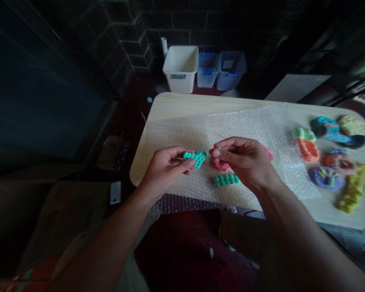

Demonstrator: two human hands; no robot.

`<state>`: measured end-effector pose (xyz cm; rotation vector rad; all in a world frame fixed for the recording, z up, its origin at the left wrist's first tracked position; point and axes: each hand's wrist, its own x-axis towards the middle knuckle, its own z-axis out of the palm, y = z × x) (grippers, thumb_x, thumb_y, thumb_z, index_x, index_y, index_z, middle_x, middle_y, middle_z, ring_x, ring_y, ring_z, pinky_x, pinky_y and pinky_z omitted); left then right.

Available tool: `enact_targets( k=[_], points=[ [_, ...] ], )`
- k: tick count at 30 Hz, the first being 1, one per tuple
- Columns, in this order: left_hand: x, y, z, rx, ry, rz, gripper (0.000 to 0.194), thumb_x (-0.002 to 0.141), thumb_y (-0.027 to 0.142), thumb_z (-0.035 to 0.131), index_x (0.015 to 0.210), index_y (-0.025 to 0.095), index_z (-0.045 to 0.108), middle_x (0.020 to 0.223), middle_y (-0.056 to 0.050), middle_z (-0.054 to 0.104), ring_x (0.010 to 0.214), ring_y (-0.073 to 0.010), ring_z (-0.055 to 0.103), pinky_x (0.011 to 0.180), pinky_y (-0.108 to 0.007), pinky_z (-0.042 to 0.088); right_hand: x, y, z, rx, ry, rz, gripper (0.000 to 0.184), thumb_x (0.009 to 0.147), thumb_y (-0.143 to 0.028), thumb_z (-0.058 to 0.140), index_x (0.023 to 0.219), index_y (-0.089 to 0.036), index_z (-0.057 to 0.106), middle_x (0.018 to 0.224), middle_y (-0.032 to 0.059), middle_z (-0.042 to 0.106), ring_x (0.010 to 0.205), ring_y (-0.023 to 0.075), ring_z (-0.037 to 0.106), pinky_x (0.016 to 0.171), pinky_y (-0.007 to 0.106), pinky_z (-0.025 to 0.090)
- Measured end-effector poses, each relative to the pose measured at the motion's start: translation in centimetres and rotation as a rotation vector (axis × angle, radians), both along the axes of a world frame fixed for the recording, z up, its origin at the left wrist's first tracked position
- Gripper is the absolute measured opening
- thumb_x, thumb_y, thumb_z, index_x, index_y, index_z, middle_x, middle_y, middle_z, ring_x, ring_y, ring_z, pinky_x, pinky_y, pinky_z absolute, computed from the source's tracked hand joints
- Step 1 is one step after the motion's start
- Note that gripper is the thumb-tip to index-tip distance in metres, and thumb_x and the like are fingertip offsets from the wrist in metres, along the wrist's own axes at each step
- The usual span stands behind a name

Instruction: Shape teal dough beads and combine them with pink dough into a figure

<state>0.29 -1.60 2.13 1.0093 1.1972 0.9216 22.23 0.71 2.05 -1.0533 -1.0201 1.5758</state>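
Note:
Between the thumb and fingers of my left hand (167,170) is a small turquoise cluster of pom-poms (197,157), raised above the bubble wrap. My right hand (240,156) is beside it, thumb and index finger pinched together, with a speck of turquoise showing at the fingertips; what it grips is mostly hidden. Under the right hand lies a green strip of pom-poms (225,179). A pink ring-shaped fluffy piece (220,164) rests just behind that strip, partly covered by the hand. More pink (267,153) shows past the knuckles.
Bubble wrap (182,134) covers much of the pale wooden table (176,104). At the right lie several fluffy pieces, among them an orange and green one (308,149), a purple disc (326,178) and a yellow strip (353,192). Beyond the table stand a white bin (181,81) and two clear boxes (207,79).

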Motion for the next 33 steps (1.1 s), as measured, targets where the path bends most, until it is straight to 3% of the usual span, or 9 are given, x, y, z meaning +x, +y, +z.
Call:
enact_targets(
  k=[3,6,14,19,22,28,33],
  points=[
    [0.0,0.0,0.0,0.005,0.011,-0.001,0.027,0.08,0.031,0.089,0.1,0.016,0.078,0.093,-0.007,0.08,0.079,-0.0194,0.076,0.069,-0.03,0.062,-0.1,0.0,0.2,0.041,-0.024,-0.022,0.027,0.07,-0.033,0.102,0.075,-0.019,0.079,0.06,0.0014,0.071,0.047,0.0108,0.055,0.041,0.025,0.039],
    [-0.1,-0.1,0.0,0.005,0.021,-0.002,0.027,0.081,0.031,0.089,0.102,0.016,0.078,0.093,-0.007,0.081,0.078,-0.019,0.076,0.068,-0.029,0.061,-0.2,0.1,0.2,0.061,-0.045,-0.058,0.029,0.072,-0.037,0.101,0.073,-0.019,0.078,0.058,-0.0007,0.066,0.046,0.0087,0.05,0.041,0.024,0.035],
    [0.2,-0.2,0.2,-0.029,0.097,0.041,0.03,0.077,0.036,0.094,0.099,0.019,0.083,0.088,-0.006,0.082,0.073,-0.0177,0.073,0.066,-0.026,0.058,0.0,0.3,-0.5,0.158,-0.141,-0.042,0.03,0.091,-0.046,0.082,0.107,-0.02,0.083,0.081,0.0008,0.067,0.062,0.0104,0.052,0.052,0.025,0.041],
    [0.0,-0.2,-0.2,-0.027,0.136,0.039,0.033,0.076,0.041,0.095,0.1,0.022,0.085,0.087,-0.004,0.082,0.076,-0.0172,0.073,0.069,-0.023,0.058,0.1,0.4,-0.7,0.19,-0.165,-0.032,0.022,0.099,-0.037,0.072,0.112,-0.021,0.079,0.065,-0.0055,0.047,0.054,0.0101,0.038,0.048,0.026,0.031],
    [-0.1,-0.2,-0.4,-0.043,0.146,0.034,0.034,0.074,0.042,0.096,0.1,0.024,0.084,0.087,-0.002,0.082,0.078,-0.0178,0.073,0.071,-0.023,0.058,0.0,0.5,-0.8,0.192,-0.138,-0.05,0.024,0.093,-0.04,0.079,0.106,-0.02,0.078,0.068,-0.0046,0.053,0.054,0.0098,0.041,0.047,0.026,0.032],
    [-0.2,-0.2,-0.7,-0.053,0.144,0.025,0.034,0.074,0.042,0.096,0.099,0.024,0.083,0.087,-0.002,0.081,0.08,-0.018,0.073,0.073,-0.025,0.058,-0.1,0.6,-0.7,0.124,-0.05,-0.041,0.049,0.069,-0.055,0.097,0.092,-0.018,0.074,0.079,0.0004,0.07,0.058,0.0094,0.051,0.048,0.025,0.039],
    [-0.4,-0.2,-1.0,-0.018,0.151,0.006,0.032,0.078,0.043,0.093,0.102,0.024,0.084,0.09,-0.003,0.082,0.08,-0.0176,0.073,0.072,-0.024,0.058,-0.2,0.4,0.0,0.086,-0.13,-0.027,0.052,0.087,-0.068,0.079,0.076,-0.018,0.068,0.066,-0.0014,0.064,0.051,0.0077,0.047,0.045,0.024,0.034]
  ],
)
